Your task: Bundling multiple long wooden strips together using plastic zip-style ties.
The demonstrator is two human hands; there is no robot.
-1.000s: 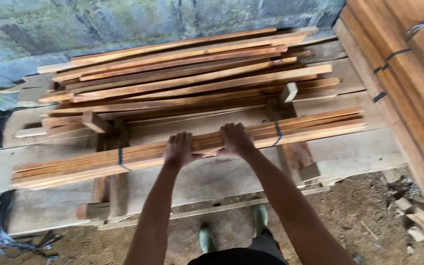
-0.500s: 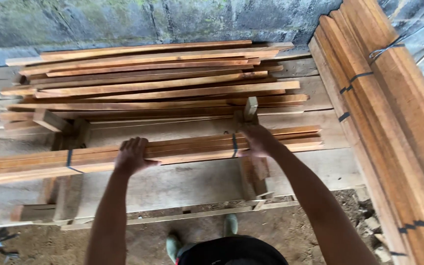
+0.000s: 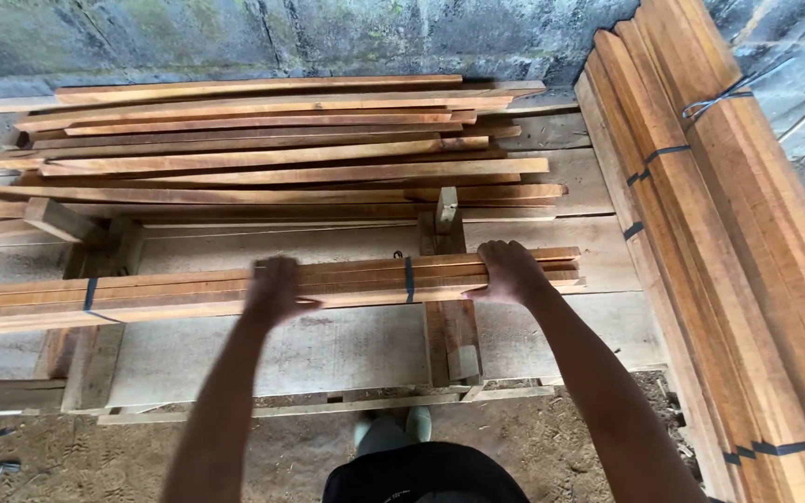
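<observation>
Strapped slat bundle (image 3: 347,284): both hands, left (image 3: 275,291), right (image 3: 511,272), grip it.

arms: bare, no sleeves | lower garment (image 3: 426,475): black | footwear (image 3: 393,430): pale green toes

Bundle of wood strips (image 3: 347,282): long, thin, reddish-brown slats stacked flat and tied by two dark straps (one near the left end, one right of centre). Lies horizontally across the pale plank platform (image 3: 328,345), left end running out of view. Left hand (image 3: 275,291) and right hand (image 3: 511,272) rest on top.
</observation>
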